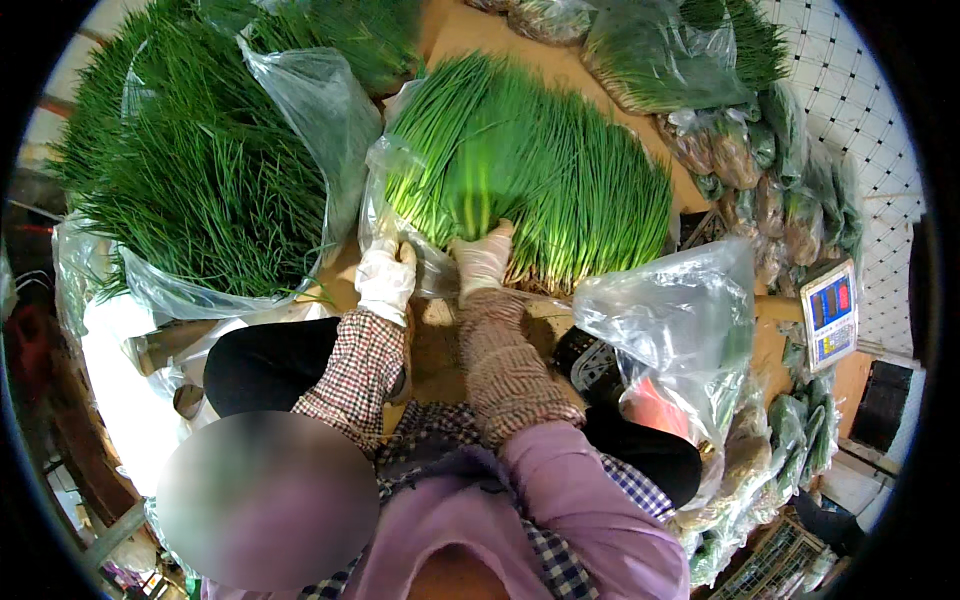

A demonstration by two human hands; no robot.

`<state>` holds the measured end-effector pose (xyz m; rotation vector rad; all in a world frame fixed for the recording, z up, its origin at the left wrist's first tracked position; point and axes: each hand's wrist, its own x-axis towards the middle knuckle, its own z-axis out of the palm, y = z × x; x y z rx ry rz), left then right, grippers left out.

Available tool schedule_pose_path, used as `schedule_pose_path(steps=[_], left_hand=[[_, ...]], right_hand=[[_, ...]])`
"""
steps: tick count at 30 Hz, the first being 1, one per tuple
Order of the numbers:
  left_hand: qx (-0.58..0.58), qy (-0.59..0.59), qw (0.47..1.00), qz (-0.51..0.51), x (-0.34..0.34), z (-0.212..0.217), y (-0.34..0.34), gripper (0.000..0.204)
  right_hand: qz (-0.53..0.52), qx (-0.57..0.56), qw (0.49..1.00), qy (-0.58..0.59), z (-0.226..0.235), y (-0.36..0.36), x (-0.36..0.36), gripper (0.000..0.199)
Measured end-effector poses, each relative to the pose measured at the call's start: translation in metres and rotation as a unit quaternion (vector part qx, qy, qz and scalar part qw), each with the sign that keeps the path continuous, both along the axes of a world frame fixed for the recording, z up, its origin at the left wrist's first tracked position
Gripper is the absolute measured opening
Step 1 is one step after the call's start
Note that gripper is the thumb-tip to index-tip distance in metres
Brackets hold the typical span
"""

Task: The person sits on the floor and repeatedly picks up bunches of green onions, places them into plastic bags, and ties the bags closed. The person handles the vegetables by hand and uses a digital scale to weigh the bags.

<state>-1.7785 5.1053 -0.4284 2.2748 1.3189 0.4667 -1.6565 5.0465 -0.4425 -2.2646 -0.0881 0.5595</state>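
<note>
A broad pile of green chives with pale root ends toward me lies in front, partly on a clear plastic bag. My right hand, in a white glove, is closed round the root end of a small bunch of chives. The bunch is blurred over the pile. To its left my left hand, also gloved, has its fingers curled beside the bag's near edge. What those fingers hold, if anything, I cannot make out. Both forearms wear checked sleeve covers.
Another heap of chives fills a clear bag at the left. An open plastic bag stands by my right knee. Bagged bundles line the right side, with a digital scale beside them.
</note>
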Motion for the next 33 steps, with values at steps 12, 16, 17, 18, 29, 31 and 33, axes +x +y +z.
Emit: schedule_pose_path(steps=[12,16,17,18,29,31,33], left_hand=[[-0.110,0.327,0.936,-0.077,0.081,-0.001,-0.053,0.081],[-0.225,0.250,0.941,-0.045,0.083,-0.013,-0.051,0.089],[-0.312,0.205,0.928,-0.019,0.083,-0.007,-0.040,0.089],[-0.341,0.126,0.932,-0.005,0.079,-0.019,-0.033,0.077],[0.086,0.168,0.955,-0.230,0.102,0.051,-0.142,0.045],[0.044,0.165,0.955,-0.241,0.100,0.041,-0.150,0.052],[0.005,0.139,0.955,-0.263,0.091,0.038,-0.149,0.053]], right_hand=[[-0.088,0.341,0.840,0.413,-0.012,-0.109,0.055,0.060],[-0.109,0.181,0.932,0.295,-0.034,-0.099,0.042,0.058],[-0.095,0.219,0.917,0.320,-0.033,-0.096,0.038,0.066],[0.171,0.122,0.974,0.087,-0.037,-0.100,0.032,0.065],[-0.184,0.636,0.558,0.500,-0.042,-0.164,0.010,0.040],[-0.150,0.666,0.540,0.493,-0.042,-0.165,-0.004,0.039],[-0.128,0.688,0.527,0.483,-0.043,-0.165,-0.013,0.039]])
